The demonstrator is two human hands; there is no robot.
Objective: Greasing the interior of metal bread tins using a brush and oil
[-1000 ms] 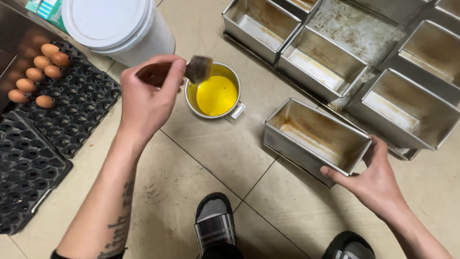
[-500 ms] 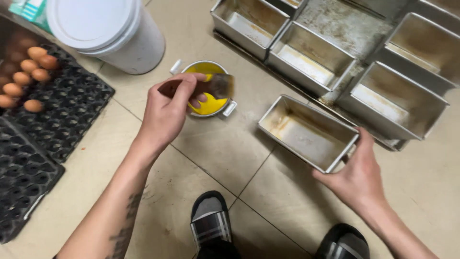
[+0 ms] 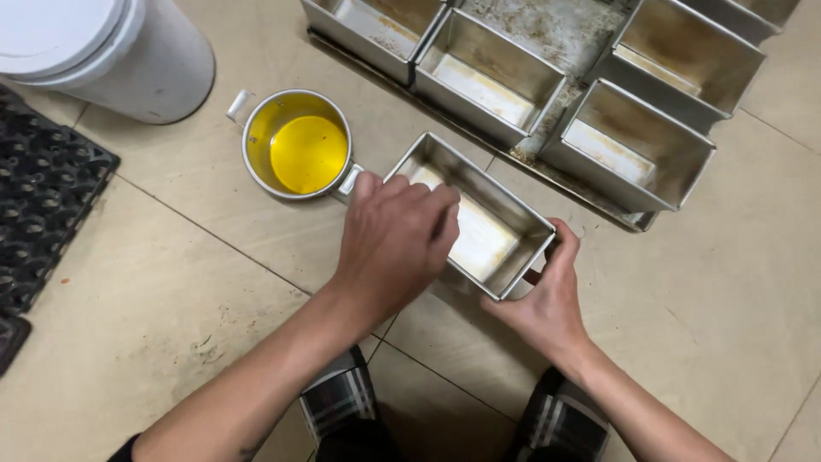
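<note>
Person's crouched on the tile floor (image 3: 171,325) with a metal loaf pan (image 3: 479,224) right in front of them. Right hand (image 3: 547,299) clamps the pan's near right corner, thumb on the rim. Left hand (image 3: 395,239) hovers over the pan's left end, fingers curled shut; can't tell what's in them. The pan's long axis runs diagonally, far-left to near-right. A small pot of yellow oil (image 3: 301,147) sits just left of the left hand, more pans (image 3: 599,111) crowd the far side, and there's open floor on the near side.
</note>
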